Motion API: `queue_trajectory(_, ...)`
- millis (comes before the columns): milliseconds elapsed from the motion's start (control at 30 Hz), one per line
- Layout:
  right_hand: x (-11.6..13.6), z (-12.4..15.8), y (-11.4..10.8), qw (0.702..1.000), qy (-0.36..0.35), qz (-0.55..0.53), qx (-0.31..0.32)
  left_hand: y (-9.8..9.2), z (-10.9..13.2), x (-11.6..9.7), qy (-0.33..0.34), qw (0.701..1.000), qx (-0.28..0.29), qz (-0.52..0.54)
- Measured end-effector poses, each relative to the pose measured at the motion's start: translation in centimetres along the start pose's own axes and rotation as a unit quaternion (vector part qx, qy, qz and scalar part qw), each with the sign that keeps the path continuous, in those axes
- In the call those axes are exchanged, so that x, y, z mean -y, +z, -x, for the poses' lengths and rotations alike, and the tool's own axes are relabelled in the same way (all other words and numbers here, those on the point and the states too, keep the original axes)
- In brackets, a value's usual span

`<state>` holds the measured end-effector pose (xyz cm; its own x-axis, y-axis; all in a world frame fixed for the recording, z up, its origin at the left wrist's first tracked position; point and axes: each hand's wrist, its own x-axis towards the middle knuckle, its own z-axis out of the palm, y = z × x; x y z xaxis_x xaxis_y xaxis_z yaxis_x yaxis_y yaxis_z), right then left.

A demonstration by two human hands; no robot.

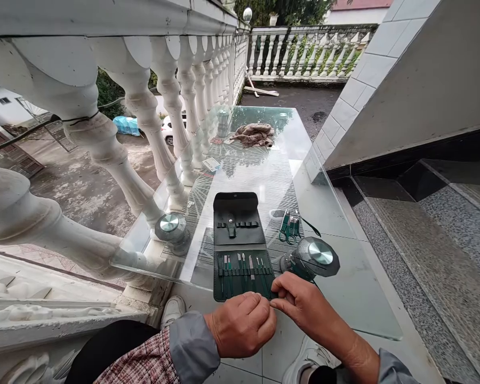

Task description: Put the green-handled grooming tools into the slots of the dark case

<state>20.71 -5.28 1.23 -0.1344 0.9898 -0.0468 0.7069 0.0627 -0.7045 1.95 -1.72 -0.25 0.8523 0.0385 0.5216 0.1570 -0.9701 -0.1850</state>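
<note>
An open dark manicure case (240,234) lies on the glass table (356,288). Several slim metal tools (252,266) sit in the loops of its lower half, while the loops of the upper flap hold nothing. My left hand (246,324) is closed at the case's near edge, its fingertips hidden behind the knuckles. Beside it, my right hand (298,300) pinches thumb to fingers at the case's lower right corner; whatever is between them is too small to make out. Right of the case lie green-handled scissors (288,232) and nail clippers (295,223), with a slim dark tool (311,226) alongside.
Round metal-topped table supports (320,252) show at the right and left (168,223). A crumpled brown cloth (253,135) rests toward the far end, with a small card (211,164) nearer. A white balustrade (136,101) borders the left; granite steps (424,234) rise at right.
</note>
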Motion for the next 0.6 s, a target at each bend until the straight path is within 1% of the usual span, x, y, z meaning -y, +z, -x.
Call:
queue_trajectory(233,0.23,-0.09,0.17,0.999,0.036,-0.005,0.005,0.33,0.27,-0.32,0.01,1.0,0.015,-0.016)
queue_trajectory(400,0.54,-0.32,0.14,0.998,0.06,-0.012,0.001,0.28,0.1,-0.35,0.004,1.0,-0.01,-0.018)
queue_trajectory(600,0.87,-0.75,-0.01,0.995,0.092,-0.024,0.003,0.43,-0.01,-0.31,0.0,1.0,-0.018,-0.026)
